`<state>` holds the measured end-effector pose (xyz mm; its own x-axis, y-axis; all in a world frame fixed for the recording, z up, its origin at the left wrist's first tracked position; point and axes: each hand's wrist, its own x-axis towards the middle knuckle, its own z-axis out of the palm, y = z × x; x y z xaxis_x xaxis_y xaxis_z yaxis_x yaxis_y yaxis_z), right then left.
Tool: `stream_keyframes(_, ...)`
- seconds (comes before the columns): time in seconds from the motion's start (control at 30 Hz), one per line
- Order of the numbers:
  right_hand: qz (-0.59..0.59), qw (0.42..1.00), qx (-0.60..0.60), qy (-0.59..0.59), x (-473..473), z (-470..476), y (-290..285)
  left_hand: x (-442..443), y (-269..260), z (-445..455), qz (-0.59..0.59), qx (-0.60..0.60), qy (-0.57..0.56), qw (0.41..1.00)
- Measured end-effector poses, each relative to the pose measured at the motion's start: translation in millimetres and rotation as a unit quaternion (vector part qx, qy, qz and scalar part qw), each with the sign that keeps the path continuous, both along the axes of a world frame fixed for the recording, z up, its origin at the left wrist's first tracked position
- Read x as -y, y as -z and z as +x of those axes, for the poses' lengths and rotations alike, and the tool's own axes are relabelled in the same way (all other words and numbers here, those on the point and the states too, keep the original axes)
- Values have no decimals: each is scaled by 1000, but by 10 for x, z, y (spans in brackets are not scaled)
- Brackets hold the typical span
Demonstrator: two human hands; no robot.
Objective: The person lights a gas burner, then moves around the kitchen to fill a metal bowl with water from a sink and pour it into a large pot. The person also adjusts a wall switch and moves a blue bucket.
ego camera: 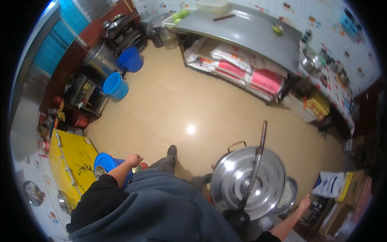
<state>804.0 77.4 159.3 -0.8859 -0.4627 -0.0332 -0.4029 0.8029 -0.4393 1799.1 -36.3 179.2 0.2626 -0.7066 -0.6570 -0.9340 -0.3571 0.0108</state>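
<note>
My left hand (134,160) hangs at my side, loosely curled and holding nothing that I can see, beside a bucket with a blue lid (104,162). My right hand (304,202) is stretched out at the lower right, small in view, with nothing visible in it. Between my body and that hand lies a large round ridged metal lid (269,169), and a long-handled ladle (255,174) with a dark bowl rests across it. Partly covered by the lid's right edge is a metal basin (291,193) with something pale in it.
A steel table (251,34) with sacks (234,57) beneath stands at the far wall. Along the left are a tall metal pot (101,59), a dark blue bucket (131,60), a light blue bucket (117,87) and a yellow chest (71,157). Boxes (352,184) stand at the right.
</note>
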Motion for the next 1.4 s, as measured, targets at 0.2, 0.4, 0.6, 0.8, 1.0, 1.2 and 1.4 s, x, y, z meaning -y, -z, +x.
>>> stream_keyframes(0.2, -243, 947, 105, -183, 1616, 1589, -1075, 694, 8, 218, -68, -70, -153, 983)
stream_keyframes(0.4, -183, 884, 225, -367, 3138, 4310, -1730, 2384, -1412, 65, -251, -357, -16, 900)
stream_keyframes(0.6, -60, 799, 278, -529, 4109, 6352, -1456, 2641, -4074, -141, -280, -791, 134, 528)
stream_keyframes(0.8, 122, 765, 290, -561, 4314, 7053, -725, 2399, -4778, 557, -147, -811, 95, 558)
stream_keyframes(1.0, 194, 764, 394, -473, 4685, 6941, 119, 2941, -4242, 689, -213, -811, 7, 545)
stream_keyframes(1.2, 189, 752, 313, -548, 5768, 7090, 346, 4038, -4317, 601, -250, -817, 7, 520)
stream_keyframes(1.4, 146, 771, 254, -566, 7418, 7547, 116, 5623, -4258, 497, -237, -832, 16, 502)
